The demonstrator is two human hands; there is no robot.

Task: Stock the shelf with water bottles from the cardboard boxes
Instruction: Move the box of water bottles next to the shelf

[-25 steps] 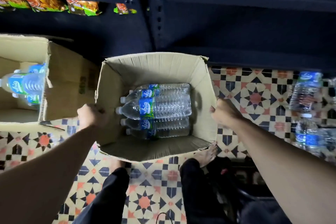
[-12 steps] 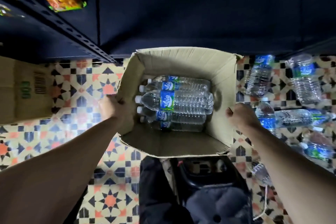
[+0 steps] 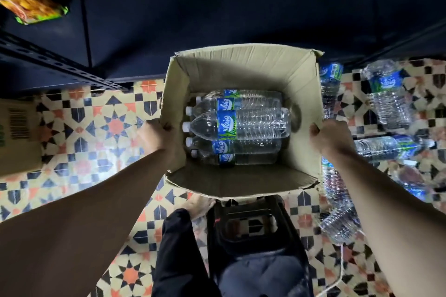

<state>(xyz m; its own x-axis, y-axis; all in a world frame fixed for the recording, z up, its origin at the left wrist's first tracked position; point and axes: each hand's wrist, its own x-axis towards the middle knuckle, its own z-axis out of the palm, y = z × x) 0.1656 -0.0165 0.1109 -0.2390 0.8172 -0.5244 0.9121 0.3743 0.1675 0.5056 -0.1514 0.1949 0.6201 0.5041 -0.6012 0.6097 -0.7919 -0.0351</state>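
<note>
An open cardboard box (image 3: 243, 65) sits at the centre of the view, in front of the dark shelf (image 3: 217, 19). Several clear water bottles (image 3: 251, 124) with blue-green labels lie on their sides inside it, caps to the left. My left hand (image 3: 156, 135) grips the box's left wall. The right wall's top edge is held by my right hand (image 3: 330, 140). Whether the box rests on the floor or hangs above it I cannot tell.
Several loose water bottles (image 3: 386, 96) lie on the patterned tile floor (image 3: 96, 132) to the right of the box. A second cardboard box (image 3: 17, 135) stands at the left edge. A black stool (image 3: 251, 226) and my legs are below. Snack packets (image 3: 31, 7) lie on the shelf, upper left.
The box, held in both hands, has shifted to the right, away from the second box and next to the loose bottles. The bottles inside have kept their places.
</note>
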